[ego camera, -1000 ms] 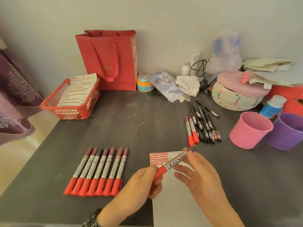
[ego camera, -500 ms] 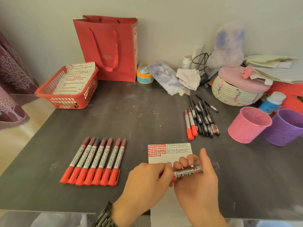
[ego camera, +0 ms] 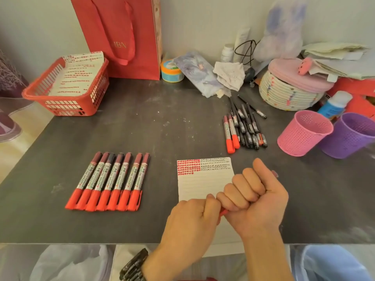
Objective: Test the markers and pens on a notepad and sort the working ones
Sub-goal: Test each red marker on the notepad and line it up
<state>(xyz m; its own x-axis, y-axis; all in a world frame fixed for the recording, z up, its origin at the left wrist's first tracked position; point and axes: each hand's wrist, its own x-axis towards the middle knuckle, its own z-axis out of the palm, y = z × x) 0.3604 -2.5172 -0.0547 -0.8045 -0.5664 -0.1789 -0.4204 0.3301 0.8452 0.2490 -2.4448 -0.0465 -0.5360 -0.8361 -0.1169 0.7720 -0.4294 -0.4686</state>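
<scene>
A lined notepad lies on the dark table, with red and black test marks along its top. Over its lower part my right hand is curled in a fist round a red marker; only a bit of red shows between the hands. My left hand grips the marker's red end. Left of the pad, several red markers lie in a neat row. Further back on the right lies a pile of two red markers and several black pens.
A red basket holding a marked sheet stands at the back left beside a red paper bag. A pink cup and a purple cup stand at the right. Clutter lines the back wall.
Both hands have come down over the notepad and closed tighter round the marker, whose body is now hidden in my right fist. The camera has tilted down and nearer.
</scene>
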